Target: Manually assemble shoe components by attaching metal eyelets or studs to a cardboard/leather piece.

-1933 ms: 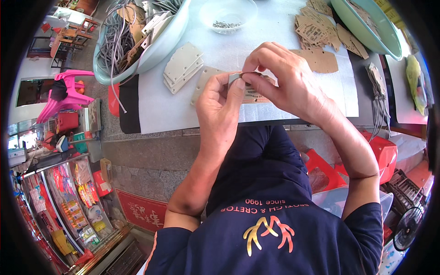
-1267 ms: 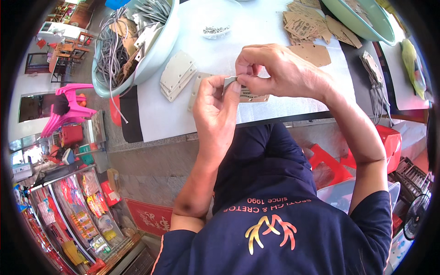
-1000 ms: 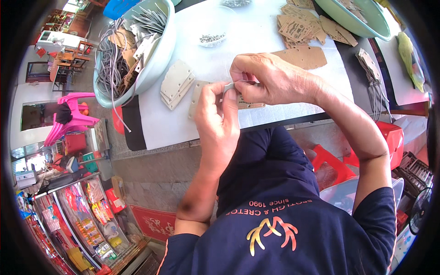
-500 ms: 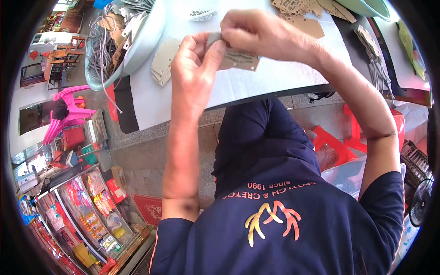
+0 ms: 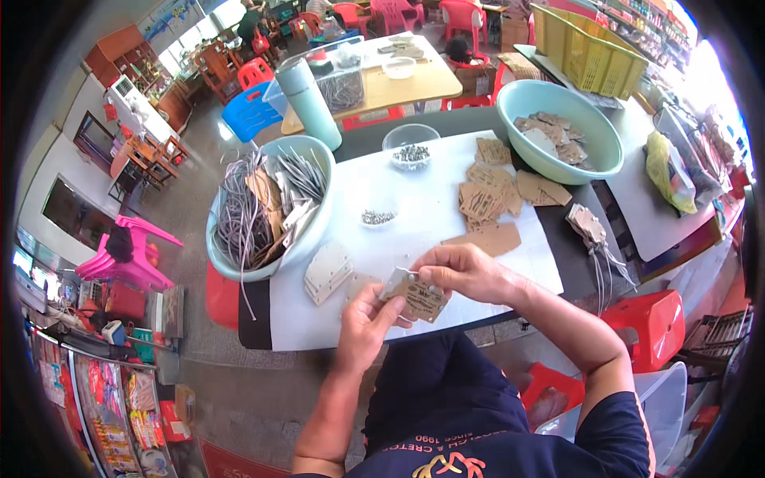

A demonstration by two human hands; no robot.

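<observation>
Over the near edge of the white-covered table, my left hand is closed on a tan printed card tag with small holes along its rim. Its thumb lies across the printed face. My right hand pinches the upper edge of this tag with thumb and forefinger; whether something small is between them is hidden. Left of the hands lies a stack of pale card tags. Beyond them is a small clear dish of tiny metal pieces, with a clear bowl of similar pieces farther back.
A pale blue tub of grey cords and tags stands left. Brown tags lie right of centre, beside a green basin of more tags. A bundle of corded tags lies far right. A flask stands behind the tub.
The view has tilted up, bringing more of the table and room into sight. The tag stays in my hands; my right hand has shifted along its upper edge.
</observation>
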